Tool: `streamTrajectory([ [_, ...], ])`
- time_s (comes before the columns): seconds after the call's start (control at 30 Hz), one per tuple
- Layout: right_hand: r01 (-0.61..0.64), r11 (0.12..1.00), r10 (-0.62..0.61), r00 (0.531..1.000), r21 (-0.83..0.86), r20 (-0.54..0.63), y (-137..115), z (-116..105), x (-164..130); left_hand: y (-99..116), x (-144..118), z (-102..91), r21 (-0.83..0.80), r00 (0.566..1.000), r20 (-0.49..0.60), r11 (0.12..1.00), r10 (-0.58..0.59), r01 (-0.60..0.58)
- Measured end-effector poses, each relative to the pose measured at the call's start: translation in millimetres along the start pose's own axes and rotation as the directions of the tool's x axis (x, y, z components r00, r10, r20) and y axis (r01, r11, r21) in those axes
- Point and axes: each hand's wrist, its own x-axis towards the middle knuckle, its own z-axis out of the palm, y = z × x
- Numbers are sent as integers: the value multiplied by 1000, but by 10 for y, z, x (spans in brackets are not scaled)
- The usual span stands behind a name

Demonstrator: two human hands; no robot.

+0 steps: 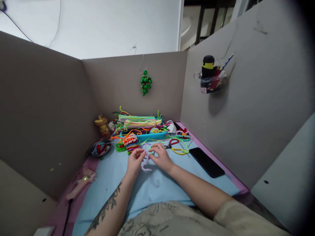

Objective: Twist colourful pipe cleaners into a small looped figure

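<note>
I log the mat [115, 177]: pale blue, matt, smooth. On it, a fuzzy lilac pipe cleaner [145, 161], pinched by both my left hand [135, 161] and right hand [160, 156]. Right of the mat, a phone [206, 162]: black, glossy. Behind it, a tray [152, 135]: blue plastic. Around it, walls [46, 108]: grey, matt board.

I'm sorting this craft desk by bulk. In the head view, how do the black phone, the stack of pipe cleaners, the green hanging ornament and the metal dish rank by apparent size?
1. stack of pipe cleaners
2. black phone, though it lies nearer the camera
3. metal dish
4. green hanging ornament, farthest away, so its true size is unsure
</note>
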Motion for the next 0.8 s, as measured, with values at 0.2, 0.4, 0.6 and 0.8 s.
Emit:
streamTrajectory([
  [0.2, 55, 998, -55, 999, -41, -1, -62, -5, -35, 6, -12, 20, -16, 1000, -14, 1000, -22, 22],
  [0.4, 87, 994, -85, 996, -70, 32, -64, -21, -40, -14, -27, 23, -24, 999, -36, 1000, -9, 8],
  [0.6, 107, 993, -104, 992, -42, 72, -64, -46, -39, -1, -47, 30, -16, 1000, -19, 1000, 9, -9],
  [0.8, 58, 998, -58, 997, -10, 56, -79, -46, -30, 2, -50, 41, -22, 999, -35, 1000, 20, -21],
])
